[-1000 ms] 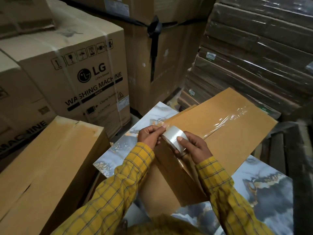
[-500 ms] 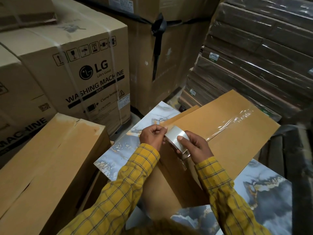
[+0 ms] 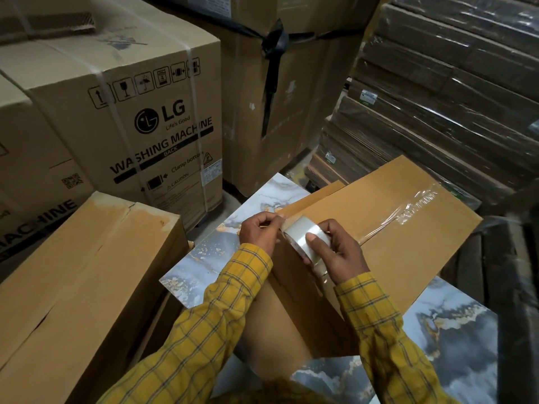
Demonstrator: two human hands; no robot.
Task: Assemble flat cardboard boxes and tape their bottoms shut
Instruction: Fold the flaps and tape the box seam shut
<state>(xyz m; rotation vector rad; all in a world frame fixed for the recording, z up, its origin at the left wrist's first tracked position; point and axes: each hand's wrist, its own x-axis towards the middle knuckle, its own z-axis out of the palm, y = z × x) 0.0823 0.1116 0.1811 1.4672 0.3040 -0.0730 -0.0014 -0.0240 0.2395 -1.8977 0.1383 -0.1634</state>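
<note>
Setting: A person in yellow plaid sleeves worked among stacked cartons, seen from a head-worn camera.
Right hand: The right hand gripped a roll of clear tape, thumb pressed on its outer face and fingers curled round the far side.
Left hand: The left hand, fingers curled, pinched at the roll's left edge, where the tape's loose end appeared to be; the end itself was too small to make out.
Box: The cardboard box lay under both hands on a marble-patterned surface, its upturned face running from near centre to far right.
Tape on box: A strip of clear tape ran along the seam toward the far right, wrinkled at its far end.
Left: A plain brown carton stood near left; behind it was an LG washing machine carton.
Far: A carton bound with a black strap stood at far centre, and plastic-wrapped flat cardboard stacks rose at far right.
</note>
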